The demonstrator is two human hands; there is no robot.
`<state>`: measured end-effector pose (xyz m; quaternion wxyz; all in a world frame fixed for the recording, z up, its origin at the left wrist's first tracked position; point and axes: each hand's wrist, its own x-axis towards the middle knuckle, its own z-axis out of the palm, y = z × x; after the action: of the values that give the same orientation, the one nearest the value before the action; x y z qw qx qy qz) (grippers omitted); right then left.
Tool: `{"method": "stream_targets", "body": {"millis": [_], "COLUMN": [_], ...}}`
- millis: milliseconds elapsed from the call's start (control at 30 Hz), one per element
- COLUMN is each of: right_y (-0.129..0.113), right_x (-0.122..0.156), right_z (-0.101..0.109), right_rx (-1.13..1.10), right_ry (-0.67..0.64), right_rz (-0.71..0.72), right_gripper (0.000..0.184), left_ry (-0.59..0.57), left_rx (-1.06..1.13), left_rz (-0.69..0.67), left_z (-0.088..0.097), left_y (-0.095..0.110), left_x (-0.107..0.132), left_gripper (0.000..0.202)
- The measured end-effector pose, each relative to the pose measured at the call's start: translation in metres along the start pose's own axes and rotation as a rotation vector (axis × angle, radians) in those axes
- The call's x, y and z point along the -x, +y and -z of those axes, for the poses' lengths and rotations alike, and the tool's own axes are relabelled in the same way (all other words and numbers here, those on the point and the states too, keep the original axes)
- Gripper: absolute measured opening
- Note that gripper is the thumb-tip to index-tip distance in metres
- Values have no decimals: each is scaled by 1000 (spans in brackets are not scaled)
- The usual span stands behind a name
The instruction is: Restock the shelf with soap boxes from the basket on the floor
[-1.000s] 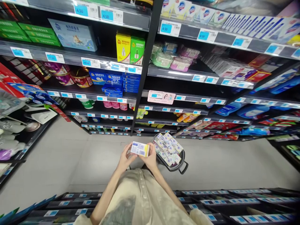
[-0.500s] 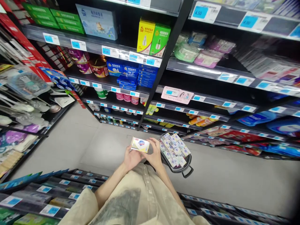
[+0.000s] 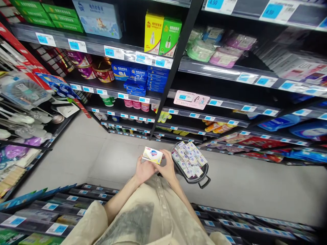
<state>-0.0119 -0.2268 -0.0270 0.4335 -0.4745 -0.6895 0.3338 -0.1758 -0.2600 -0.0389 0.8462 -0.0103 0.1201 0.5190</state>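
I hold 1 soap box (image 3: 152,155) above my waist, left hand (image 3: 143,170) cupped under its left end, right hand (image 3: 169,166) pinching the other. The basket (image 3: 190,179) of similar boxes sits just beside it, seemingly on the floor. With only my fingertips gripping, the box could slip.

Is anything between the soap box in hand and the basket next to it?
Nothing visible. The left hand and right hand hold the box; the basket sits just right of it, open-topped, heaped with similar boxes.
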Motion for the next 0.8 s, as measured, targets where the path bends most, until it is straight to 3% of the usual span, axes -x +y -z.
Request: {"method": "stream_targets", "body": {"millis": [467, 700, 800], "right_y": [13, 13, 8], "right_x": [4, 7, 8], "right_z": [-9, -12, -10], "right_rx": [-121, -204, -149], "right_ry": [-62, 19, 93], "right_rz": [-134, -141, -110], "right_gripper": [66, 78, 68], "left_ry": [129, 82, 80], "left_rx": [35, -16, -34], "left_rz": [-76, -85, -95], "left_z": [17, 13, 9], "left_y": [8, 5, 3], "left_x": [2, 3, 3], "left_gripper": [70, 76, 77]}}
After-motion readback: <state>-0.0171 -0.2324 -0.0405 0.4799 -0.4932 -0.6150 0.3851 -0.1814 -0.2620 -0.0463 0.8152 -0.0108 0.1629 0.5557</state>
